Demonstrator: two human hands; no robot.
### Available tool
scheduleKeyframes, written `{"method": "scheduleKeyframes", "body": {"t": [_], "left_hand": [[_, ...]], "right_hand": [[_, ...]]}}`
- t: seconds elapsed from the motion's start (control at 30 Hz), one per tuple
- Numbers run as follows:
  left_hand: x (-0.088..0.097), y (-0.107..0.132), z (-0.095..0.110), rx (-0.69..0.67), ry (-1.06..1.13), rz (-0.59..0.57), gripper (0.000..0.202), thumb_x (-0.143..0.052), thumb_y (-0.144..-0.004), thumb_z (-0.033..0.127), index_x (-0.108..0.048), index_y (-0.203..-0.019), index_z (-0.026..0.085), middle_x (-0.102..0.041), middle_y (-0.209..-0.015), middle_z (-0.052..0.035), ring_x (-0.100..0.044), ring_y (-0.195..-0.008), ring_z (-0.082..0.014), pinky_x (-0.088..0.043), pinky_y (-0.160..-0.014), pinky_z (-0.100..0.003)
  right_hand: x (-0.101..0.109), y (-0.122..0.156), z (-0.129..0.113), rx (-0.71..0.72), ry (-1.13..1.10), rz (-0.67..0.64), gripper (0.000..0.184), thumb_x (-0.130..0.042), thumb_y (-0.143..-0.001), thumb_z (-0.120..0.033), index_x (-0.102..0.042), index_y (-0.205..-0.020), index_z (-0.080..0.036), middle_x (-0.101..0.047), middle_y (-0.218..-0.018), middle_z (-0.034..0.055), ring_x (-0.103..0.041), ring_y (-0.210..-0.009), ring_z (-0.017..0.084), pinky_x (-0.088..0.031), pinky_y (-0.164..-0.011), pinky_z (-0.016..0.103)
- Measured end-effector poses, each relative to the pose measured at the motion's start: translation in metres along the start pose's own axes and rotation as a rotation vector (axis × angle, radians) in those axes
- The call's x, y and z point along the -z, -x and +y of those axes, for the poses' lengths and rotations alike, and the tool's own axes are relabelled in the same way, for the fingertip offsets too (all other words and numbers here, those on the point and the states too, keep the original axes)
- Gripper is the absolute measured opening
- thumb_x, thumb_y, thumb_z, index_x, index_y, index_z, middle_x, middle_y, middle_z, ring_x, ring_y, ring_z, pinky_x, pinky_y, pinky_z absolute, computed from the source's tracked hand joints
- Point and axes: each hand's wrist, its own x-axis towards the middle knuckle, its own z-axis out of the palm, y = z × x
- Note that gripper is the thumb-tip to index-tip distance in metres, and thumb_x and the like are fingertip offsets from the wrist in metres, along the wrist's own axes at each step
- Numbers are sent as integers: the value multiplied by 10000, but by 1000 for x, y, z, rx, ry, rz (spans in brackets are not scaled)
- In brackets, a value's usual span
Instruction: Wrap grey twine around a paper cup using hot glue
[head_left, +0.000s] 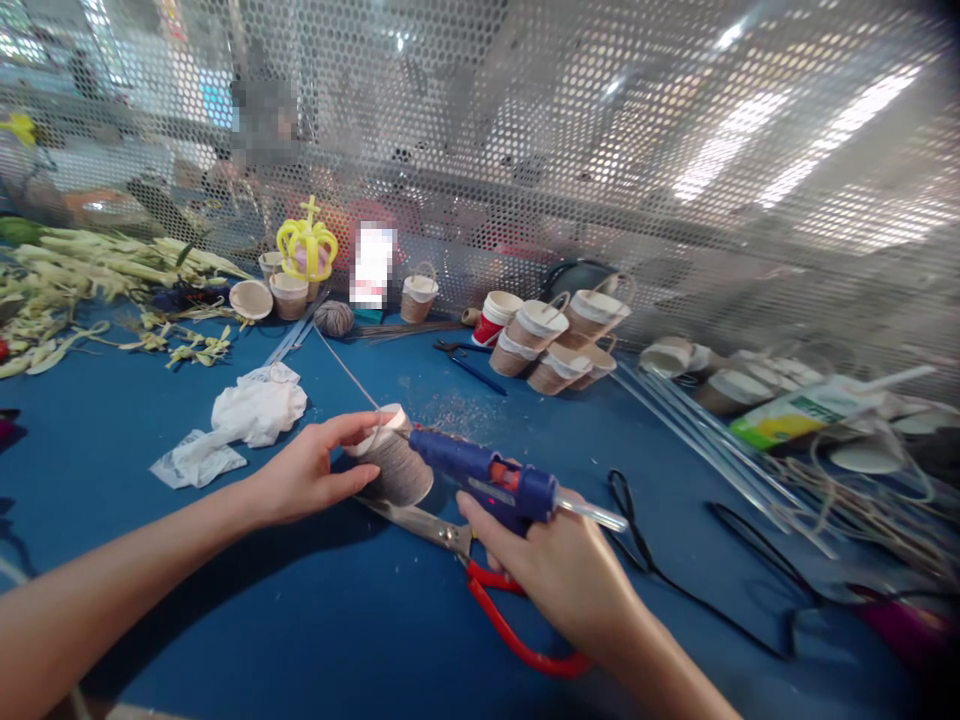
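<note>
My left hand grips a small paper cup lying on its side, its wall wound with grey-brown yarn and its white rim turned toward my fingers. A strand of yarn runs taut from the cup back to a yarn ball. In my right hand is a blue hot glue gun, its nozzle at the cup near the rim; whether it touches I cannot tell. A clear glue stick sticks out of its rear. Red-handled scissors lie beneath the gun and right hand.
Crumpled white cloth lies left of the cup. Behind stand several wrapped cups, pliers and a yellow crown-shaped piece. Clear glue sticks and a black cord lie right. A perforated metal screen borders the back.
</note>
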Motion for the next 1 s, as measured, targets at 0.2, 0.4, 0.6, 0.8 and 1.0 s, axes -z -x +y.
{"method": "scheduleKeyframes", "body": {"t": [0.2,0.4,0.6,0.8,1.0], "left_hand": [[0,0,1,4,-10,-4,465,-528,-781,239,-419,-1227,167,-533,-1202,-89,-529,-1000,-200,-447,-840,-335],[0,-1,3,9,0,-3,468,-526,-776,236,-422,-1227,165,-555,-1167,-89,-539,-971,-192,-450,-832,-337],[0,1,2,32,6,-2,480,-539,-769,237,-422,-1231,186,-564,-1160,-77,-545,-958,-185,-452,-842,-337],[0,0,2,16,26,-2,467,-533,-777,244,-427,-1229,192,-551,-1178,-80,-543,-981,-187,-453,-851,-336],[0,0,2,8,52,-21,457,-532,-777,234,-436,-1221,185,-515,-1232,-84,-518,-1044,-196,-434,-894,-350]], "right_hand": [[0,-1,-1,-27,-1,-13,140,-486,-718,-214,-591,-629,-186,-566,-480,1,-488,-415,113,-392,-418,225],[3,-3,-2,-67,-24,-12,164,-462,-721,-201,-589,-619,-179,-544,-456,-6,-464,-394,108,-391,-399,224],[4,-2,-2,-52,-35,-11,190,-445,-735,-207,-598,-626,-174,-529,-436,-13,-452,-375,103,-386,-387,217],[4,-1,-3,-35,-3,-4,159,-468,-723,-186,-592,-623,-181,-538,-449,-12,-477,-401,107,-388,-398,213],[-3,2,-3,-1,-10,12,132,-481,-711,-183,-589,-636,-192,-600,-533,3,-525,-456,116,-425,-451,220]]}}
